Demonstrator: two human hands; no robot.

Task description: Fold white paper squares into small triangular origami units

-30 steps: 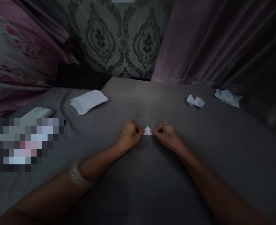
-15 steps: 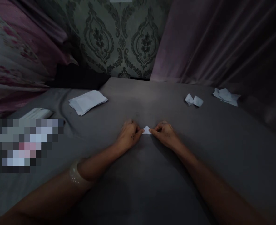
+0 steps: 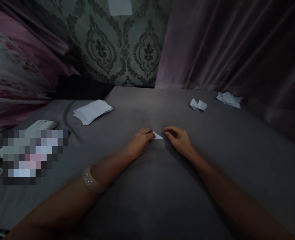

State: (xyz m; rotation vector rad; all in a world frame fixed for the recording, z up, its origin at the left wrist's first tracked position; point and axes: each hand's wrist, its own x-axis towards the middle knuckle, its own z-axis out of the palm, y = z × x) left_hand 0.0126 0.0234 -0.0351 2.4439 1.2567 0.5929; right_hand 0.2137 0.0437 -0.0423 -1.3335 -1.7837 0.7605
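Note:
A small folded white paper piece lies on the grey sheet in the middle of the view. My left hand pinches its left end with closed fingertips. Just right of the paper, a small gap away, my right hand rests on the sheet with its fingers curled and slightly apart, holding nothing. A pale bangle is on my left wrist.
A stack of white paper sheets lies at the back left. Two small folded paper pieces and a crumpled paper pile lie at the back right. Curtains and a patterned wall close the back; a white device sits at the left.
My right hand has let go of the small paper and drawn slightly to the right. The left hand keeps its pinch. The view has shifted a little.

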